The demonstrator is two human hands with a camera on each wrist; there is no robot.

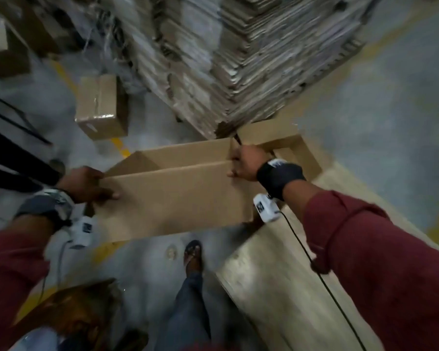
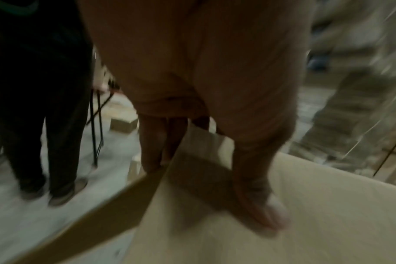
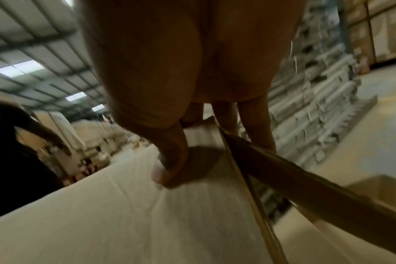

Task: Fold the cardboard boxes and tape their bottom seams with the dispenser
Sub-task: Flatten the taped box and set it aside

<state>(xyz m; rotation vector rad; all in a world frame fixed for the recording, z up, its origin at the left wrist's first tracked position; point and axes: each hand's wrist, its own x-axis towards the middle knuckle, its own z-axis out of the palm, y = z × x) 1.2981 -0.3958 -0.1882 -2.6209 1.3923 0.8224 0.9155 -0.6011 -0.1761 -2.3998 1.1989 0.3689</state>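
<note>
A person stands on a warehouse floor [image 1: 147, 257], holding a half-opened cardboard box [image 1: 173, 198] in mid-air w/ both hands, just left of a pale wooden table [image 1: 276, 287]. The left hand [image 1: 83, 183] grips the box's left end: thumb on the near panel, fingers [image 2: 151, 142] curled round the edge to the other side. The right hand [image 1: 246, 164] pinches the right end the same way, thumb on the near panel, fingers [image 3: 255, 128] behind the corner. An end flap [image 1: 271, 134] sticks out loose beyond the right hand. The box is open like a sleeve, not yet squared; no bottom seam is closed. No tape dispenser is in view.

Behind stands a tall stack of flat cardboard [image 1: 238, 59]. A sealed box [image 1: 99, 107] sits on the floor to the left. A 2nd person's dark trouser legs [image 2: 45, 107] show at left.

Risks, as I judge: pushing the ends unevenly could crease a panel instead of popping it square; the loose flap could snag on the stack or table edge; a thumb-and-finger grip at the ends could slip, dropping the box.
</note>
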